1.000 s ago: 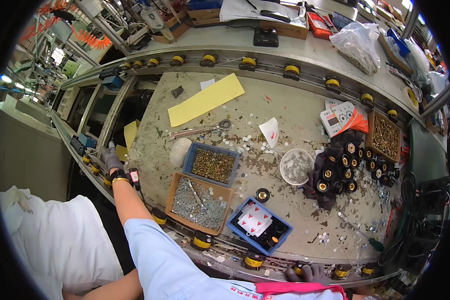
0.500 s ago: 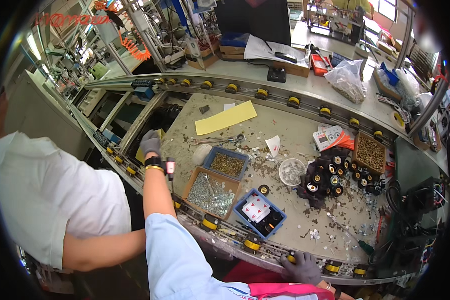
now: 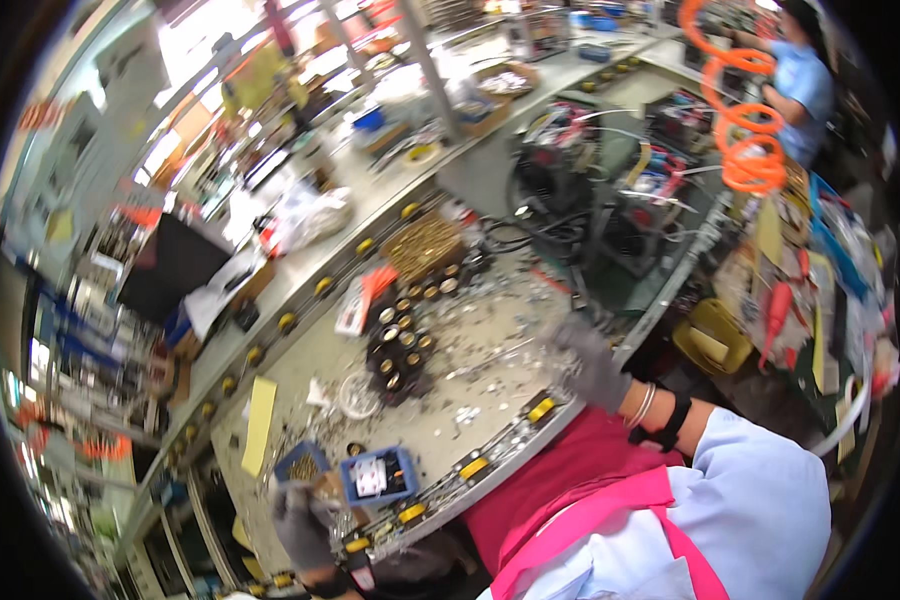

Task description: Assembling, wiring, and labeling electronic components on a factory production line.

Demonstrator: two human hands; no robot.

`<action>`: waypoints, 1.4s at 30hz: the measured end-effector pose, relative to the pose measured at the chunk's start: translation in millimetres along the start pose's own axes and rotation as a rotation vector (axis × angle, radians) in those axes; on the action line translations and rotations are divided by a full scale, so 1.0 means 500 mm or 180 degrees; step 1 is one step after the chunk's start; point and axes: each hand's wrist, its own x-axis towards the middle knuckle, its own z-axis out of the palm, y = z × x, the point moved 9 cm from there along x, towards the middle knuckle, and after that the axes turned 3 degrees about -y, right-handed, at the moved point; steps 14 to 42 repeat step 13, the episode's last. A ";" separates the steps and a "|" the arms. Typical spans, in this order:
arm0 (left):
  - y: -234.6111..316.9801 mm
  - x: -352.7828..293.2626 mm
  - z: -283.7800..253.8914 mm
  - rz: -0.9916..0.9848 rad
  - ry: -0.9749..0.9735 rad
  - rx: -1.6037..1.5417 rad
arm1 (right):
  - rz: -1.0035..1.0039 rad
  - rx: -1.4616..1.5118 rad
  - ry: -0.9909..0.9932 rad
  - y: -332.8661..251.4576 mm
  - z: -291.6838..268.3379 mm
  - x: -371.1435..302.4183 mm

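Observation:
My right hand [image 3: 588,358], in a grey glove, reaches over the table's right end, close to a thin metal shaft [image 3: 500,356]. Motion smears its fingers, so its grip does not show. At the lower left my left hand [image 3: 305,525], also gloved in grey, is over the near side of the parts boxes, partly covering a brown box [image 3: 328,486]. Its fingers are blurred too. Beside it stand a blue box with small brass-coloured parts [image 3: 302,462] and a blue box holding white cards and black pieces [image 3: 378,478].
Black round fittings [image 3: 400,340] lie grouped mid-table near a white round dish [image 3: 358,396]. Behind them stands a box of brass-coloured parts [image 3: 422,246]. A roller rail [image 3: 472,468] edges the near side. Black machines [image 3: 625,235] and a yellow bin [image 3: 712,338] are to the right.
The view has swung right, bringing machines, a bin and another person into sight. My right hand has moved from the near rail onto the table's right end; my left hand is now by the boxes.

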 end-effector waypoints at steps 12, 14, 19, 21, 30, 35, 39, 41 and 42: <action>-0.020 -0.044 0.632 -0.0524 -0.2566 -0.1107 | 0.1425 -0.0561 0.1676 0.325 -0.271 -0.083; -0.005 -0.048 0.644 -0.0313 -0.2626 -0.0916 | 0.1494 -0.0431 0.1583 0.336 -0.269 -0.080; -0.005 -0.048 0.644 -0.0313 -0.2626 -0.0916 | 0.1494 -0.0431 0.1583 0.336 -0.269 -0.080; -0.005 -0.048 0.644 -0.0313 -0.2626 -0.0916 | 0.1494 -0.0431 0.1583 0.336 -0.269 -0.080; -0.005 -0.048 0.644 -0.0313 -0.2626 -0.0916 | 0.1494 -0.0431 0.1583 0.336 -0.269 -0.080; -0.005 -0.048 0.644 -0.0313 -0.2626 -0.0916 | 0.1494 -0.0431 0.1583 0.336 -0.269 -0.080; -0.005 -0.048 0.644 -0.0313 -0.2626 -0.0916 | 0.1494 -0.0431 0.1583 0.336 -0.269 -0.080; -0.005 -0.048 0.644 -0.0313 -0.2626 -0.0916 | 0.1494 -0.0431 0.1583 0.336 -0.269 -0.080; -0.005 -0.048 0.644 -0.0313 -0.2626 -0.0916 | 0.1494 -0.0431 0.1583 0.336 -0.269 -0.080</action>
